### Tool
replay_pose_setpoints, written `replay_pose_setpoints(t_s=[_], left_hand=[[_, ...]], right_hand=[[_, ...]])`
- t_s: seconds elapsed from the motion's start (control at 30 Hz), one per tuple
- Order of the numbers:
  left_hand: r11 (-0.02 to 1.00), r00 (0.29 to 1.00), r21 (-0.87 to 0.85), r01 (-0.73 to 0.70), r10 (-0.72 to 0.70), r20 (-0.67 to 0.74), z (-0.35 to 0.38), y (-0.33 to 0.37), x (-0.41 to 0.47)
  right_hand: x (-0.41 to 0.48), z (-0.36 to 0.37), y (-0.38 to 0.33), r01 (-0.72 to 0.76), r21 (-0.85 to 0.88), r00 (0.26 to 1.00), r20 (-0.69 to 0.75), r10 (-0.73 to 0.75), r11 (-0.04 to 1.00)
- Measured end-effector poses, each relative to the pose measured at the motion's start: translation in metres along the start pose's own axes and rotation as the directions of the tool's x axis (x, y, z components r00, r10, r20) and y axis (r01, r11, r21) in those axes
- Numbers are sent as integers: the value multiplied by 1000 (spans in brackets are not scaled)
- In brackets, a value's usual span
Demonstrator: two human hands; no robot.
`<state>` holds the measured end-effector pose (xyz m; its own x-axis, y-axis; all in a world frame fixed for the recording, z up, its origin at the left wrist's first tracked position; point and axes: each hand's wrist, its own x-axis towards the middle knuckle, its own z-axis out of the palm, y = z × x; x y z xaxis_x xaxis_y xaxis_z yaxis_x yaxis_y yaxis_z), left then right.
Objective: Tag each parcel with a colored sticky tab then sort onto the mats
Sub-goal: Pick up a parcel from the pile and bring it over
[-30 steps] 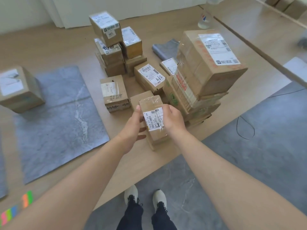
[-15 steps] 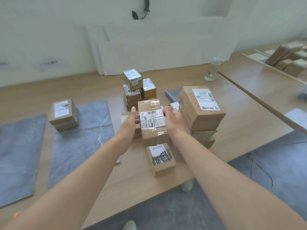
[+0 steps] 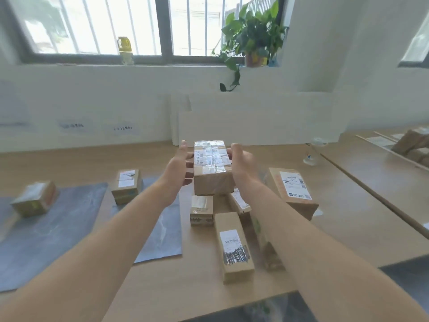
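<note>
Left hand (image 3: 180, 173) and right hand (image 3: 243, 166) clasp a small brown taped cardboard parcel (image 3: 212, 180) above the light wooden table (image 3: 348, 217) with no tab visible on it yet, I judge — two brown boxes (image 3: 34, 198) lie on the grey stone-patterned mats (image 3: 58, 228), and several labelled cardboard parcels (image 3: 234, 245) remain unsorted.

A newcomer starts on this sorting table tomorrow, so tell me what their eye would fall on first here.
First, the taped parcel held up at the centre between the left hand and right hand, above the wooden table. Next, the long box with a scribbled-over label lying near the front edge, and the leafy potted plant on the windowsill at upper right.
</note>
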<state>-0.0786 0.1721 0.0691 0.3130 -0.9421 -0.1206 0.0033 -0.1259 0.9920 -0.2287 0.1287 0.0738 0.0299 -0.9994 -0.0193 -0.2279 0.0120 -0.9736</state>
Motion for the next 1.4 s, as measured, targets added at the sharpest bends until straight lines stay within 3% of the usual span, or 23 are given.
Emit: replay_pose_setpoints(t_s=[0.3,0.47,0.8,1.13,1.4], left_hand=[[1000,994,-7,-13,12,-111,-58,8,-8],[1000,988,-6,1,-2,-156,-101,1,-5],[998,976,-44,45,-53,-209,-226,-25,-20],[994,956,-40,99,-106,-273,-373,-40,-52],[987,926,-91,130,-154,-346,-437,-59,-61]], right_hand=[[-6,51,-19,18,72,991,130,-27,997],[-21,91,-34,41,90,990,131,-53,995],[-64,211,-46,-14,43,973,231,3,999],[-124,351,-54,-91,113,938,343,47,989],[-139,417,-57,-98,98,912,407,50,990]])
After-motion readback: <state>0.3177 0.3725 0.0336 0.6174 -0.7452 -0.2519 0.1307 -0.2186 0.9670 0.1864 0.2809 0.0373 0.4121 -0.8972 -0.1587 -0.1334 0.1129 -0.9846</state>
